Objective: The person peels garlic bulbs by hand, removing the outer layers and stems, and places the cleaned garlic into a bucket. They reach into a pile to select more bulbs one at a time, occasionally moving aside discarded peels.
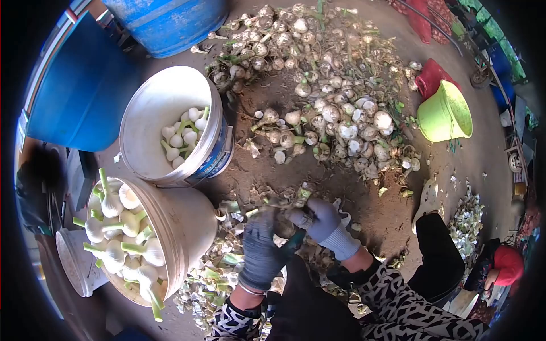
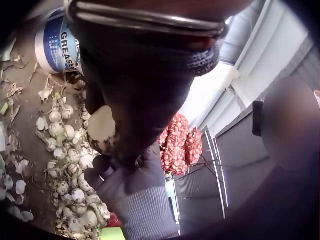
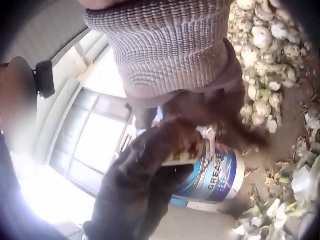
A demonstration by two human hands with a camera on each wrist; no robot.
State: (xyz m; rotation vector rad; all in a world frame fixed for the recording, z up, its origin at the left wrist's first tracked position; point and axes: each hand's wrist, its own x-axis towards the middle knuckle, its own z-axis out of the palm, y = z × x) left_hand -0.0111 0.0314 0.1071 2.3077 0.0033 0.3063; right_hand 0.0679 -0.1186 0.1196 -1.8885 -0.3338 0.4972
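My left hand (image 1: 261, 250), in a dark glove, holds a garlic bulb (image 2: 102, 125) whose pale cut base faces outward in the left wrist view. The right hand (image 1: 327, 224), gloved in grey with a ribbed cuff, meets it from the other side, its fingers curled in at the bulb's stem end. From the right wrist, the bulb (image 3: 186, 150) shows brown-streaked skin between the two gloves. A green-brown stem (image 1: 303, 196) sticks up beside the right fingers. Blur and the gloves hide much of the bulb.
Trimmed garlic fills a tilted white bucket (image 1: 170, 244) at the left; another white bucket (image 1: 145, 125) behind it holds fewer bulbs. Untrimmed garlic (image 1: 341, 113) lies heaped ahead. A lime-green bucket (image 1: 443, 116) stands right, blue barrels (image 1: 79, 85) left. Peelings (image 1: 213, 273) litter the ground.
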